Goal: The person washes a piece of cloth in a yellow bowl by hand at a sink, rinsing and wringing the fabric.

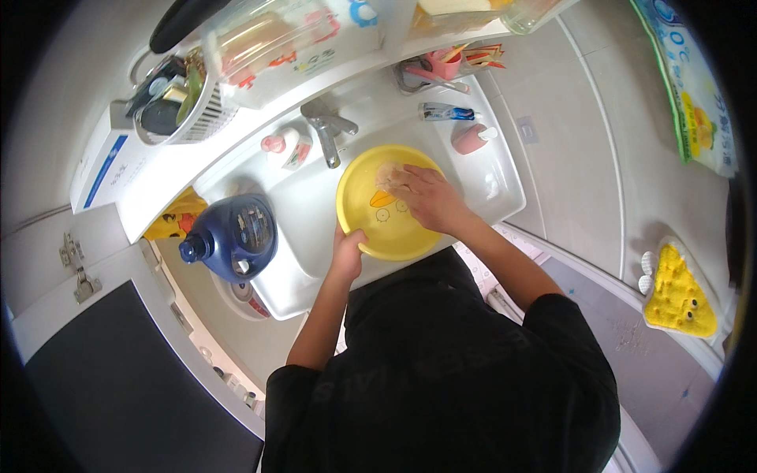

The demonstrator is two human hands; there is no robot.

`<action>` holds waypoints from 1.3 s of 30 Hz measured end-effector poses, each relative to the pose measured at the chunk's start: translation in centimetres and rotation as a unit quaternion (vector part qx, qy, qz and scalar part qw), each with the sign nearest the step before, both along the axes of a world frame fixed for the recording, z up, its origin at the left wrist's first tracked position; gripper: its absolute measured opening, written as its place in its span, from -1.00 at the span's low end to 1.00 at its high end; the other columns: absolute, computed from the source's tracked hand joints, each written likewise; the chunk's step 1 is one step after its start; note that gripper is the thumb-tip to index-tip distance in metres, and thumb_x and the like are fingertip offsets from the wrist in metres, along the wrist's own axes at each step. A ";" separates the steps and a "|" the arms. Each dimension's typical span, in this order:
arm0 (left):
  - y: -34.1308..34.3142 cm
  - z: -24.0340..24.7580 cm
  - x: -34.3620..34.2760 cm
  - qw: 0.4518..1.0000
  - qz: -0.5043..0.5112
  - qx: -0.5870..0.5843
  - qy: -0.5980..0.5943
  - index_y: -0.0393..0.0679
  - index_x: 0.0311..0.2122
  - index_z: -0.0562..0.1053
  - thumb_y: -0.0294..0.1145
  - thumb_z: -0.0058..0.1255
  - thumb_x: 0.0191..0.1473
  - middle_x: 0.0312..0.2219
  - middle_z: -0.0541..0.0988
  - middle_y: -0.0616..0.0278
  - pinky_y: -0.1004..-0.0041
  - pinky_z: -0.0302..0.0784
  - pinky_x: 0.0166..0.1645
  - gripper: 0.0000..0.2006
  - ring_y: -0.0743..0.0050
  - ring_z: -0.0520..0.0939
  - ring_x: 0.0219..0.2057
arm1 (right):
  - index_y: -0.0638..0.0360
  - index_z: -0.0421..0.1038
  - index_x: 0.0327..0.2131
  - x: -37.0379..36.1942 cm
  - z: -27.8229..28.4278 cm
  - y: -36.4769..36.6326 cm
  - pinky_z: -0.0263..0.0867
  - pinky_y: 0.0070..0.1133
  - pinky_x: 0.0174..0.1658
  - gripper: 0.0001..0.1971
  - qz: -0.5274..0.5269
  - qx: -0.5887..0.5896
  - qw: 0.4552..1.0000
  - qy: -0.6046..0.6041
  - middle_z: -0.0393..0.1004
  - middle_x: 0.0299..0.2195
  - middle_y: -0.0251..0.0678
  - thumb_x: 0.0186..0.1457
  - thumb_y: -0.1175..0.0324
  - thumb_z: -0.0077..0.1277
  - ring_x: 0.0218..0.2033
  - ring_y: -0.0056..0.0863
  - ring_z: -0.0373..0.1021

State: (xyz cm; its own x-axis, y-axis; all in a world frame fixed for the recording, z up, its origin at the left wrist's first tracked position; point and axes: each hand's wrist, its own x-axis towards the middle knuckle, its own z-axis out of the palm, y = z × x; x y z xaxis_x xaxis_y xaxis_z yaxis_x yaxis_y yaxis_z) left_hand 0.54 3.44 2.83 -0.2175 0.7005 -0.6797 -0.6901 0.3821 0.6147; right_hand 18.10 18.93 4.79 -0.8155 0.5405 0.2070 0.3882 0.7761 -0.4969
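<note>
Yellow plastic catches the eye at the middle of the frame: a round basin (386,206) with a duck face painted on its bottom sits in a white sink (505,189), just below the metal tap (327,130). The left hand (347,248) grips the basin's lower rim, fingers curled over the edge and clenched on it. The right hand (426,197) lies inside the basin, fingers spread and pressed down on a pale cloth (388,175) near the upper rim, apparently rubbing the inner wall.

As a judgement, the washing looks to be in its middle: the cloth is at work on the upper part of the bowl, no suds show, and no water runs from the tap, so rinsing seems yet to come.

A dark blue detergent jug (233,235) stands at the sink's left edge, and a small pink-capped bottle (282,147) beside the tap.

Much is hard to read. The cloth is mostly covered by the right hand, so its size is unclear. Whether the basin holds water cannot be told. The person's black shirt (441,370) hides the sink's near edge, and the shelf at the top is cut off.
</note>
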 end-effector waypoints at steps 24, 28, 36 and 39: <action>-7.6 -3.9 -2.3 0.992 0.123 0.004 -0.035 -0.27 0.13 0.25 -0.59 -0.19 -0.21 -0.05 0.46 0.08 0.30 0.41 0.08 -0.36 0.19 0.49 -0.01 | 0.04 0.41 -0.04 -9.4 -5.5 -5.8 0.32 -0.34 -0.01 -0.62 0.191 -0.132 0.967 -0.103 0.40 -0.10 -0.20 0.00 0.32 0.07 -0.03 -0.20 0.36; -7.8 -4.0 -2.5 0.989 0.141 0.017 -0.040 -0.27 0.14 0.24 -0.59 -0.19 -0.19 -0.03 0.45 0.06 0.29 0.40 0.09 -0.37 0.18 0.49 -0.01 | -0.05 0.36 0.05 -11.0 -6.4 -4.8 0.30 -0.38 0.05 -0.55 0.216 0.080 0.972 -0.032 0.38 -0.02 -0.30 0.01 0.41 0.00 0.04 -0.27 0.32; -8.0 -5.1 -3.9 0.985 0.165 0.036 -0.030 -0.27 0.14 0.24 -0.57 -0.18 -0.21 -0.01 0.45 0.06 0.28 0.37 0.13 -0.35 0.17 0.49 0.01 | 0.15 0.27 0.07 -8.8 -5.8 -3.0 0.35 -0.33 -0.01 -0.49 0.242 0.012 0.941 -0.235 0.35 0.00 -0.15 -0.02 0.43 0.05 -0.01 -0.20 0.37; -8.4 -6.2 -3.5 0.982 0.182 0.030 -0.036 -0.26 0.15 0.24 -0.55 -0.17 -0.22 -0.01 0.45 0.09 0.28 0.37 0.13 -0.34 0.17 0.48 0.01 | 0.18 0.27 0.05 -9.7 -3.8 -3.0 0.38 -0.29 -0.07 -0.44 0.249 -0.101 0.905 -0.329 0.35 -0.02 -0.11 -0.08 0.35 0.16 -0.09 -0.16 0.42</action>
